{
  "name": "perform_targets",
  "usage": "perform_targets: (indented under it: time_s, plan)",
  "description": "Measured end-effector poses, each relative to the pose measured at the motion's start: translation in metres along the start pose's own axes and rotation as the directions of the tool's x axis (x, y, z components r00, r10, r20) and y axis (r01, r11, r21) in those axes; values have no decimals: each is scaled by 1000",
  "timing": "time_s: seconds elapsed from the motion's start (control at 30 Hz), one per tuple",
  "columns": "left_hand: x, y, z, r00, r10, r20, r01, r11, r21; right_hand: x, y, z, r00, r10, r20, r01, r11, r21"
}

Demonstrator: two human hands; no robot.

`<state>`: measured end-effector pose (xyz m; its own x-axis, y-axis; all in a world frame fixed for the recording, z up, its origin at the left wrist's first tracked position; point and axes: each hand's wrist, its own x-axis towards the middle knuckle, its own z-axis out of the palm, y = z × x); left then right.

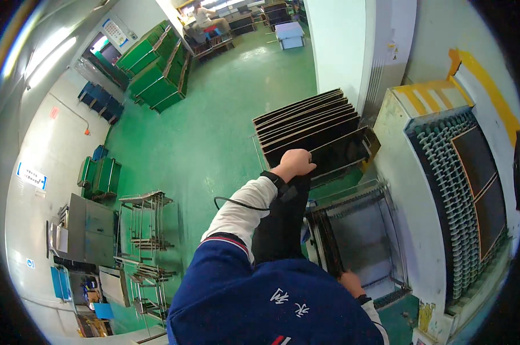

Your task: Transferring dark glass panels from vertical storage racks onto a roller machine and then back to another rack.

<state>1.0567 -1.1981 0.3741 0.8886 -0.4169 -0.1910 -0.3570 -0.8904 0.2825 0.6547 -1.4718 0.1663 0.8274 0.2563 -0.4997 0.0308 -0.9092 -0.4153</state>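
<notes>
My left hand [297, 163] is closed, its fingers curled at the near left end of a row of dark flat panels [312, 123]. Its fingertips are turned away, so what they grip is hidden. The panels stand on edge, side by side, in a wire-framed rack. A dark wristband [274, 181] with a thin black cord circles my left wrist. Low on the right, my right hand [351, 283] is closed at the near end of a dark slotted bar on a metal rack [380, 198]. Its fingers show only in part.
Close on my right stands a machine with rows of grey rollers [447, 190] and dark panels [484, 184] on them. Bare metal racks [142, 241] stand at the left. Green bins [159, 69] are stacked at the back. A person [205, 17] sits at a far bench.
</notes>
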Motion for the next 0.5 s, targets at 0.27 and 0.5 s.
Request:
perform_targets:
  time_s: [0.27,0.5]
  plan:
    - [1,2,2,999,34,-27,-33,999,31,9,26,26,1000,-18,-7,18,1000,-2]
    - [-2,-4,4,1000,19,-8,-19,1000,21,0,6,1,1000,0,14,1,996,-86]
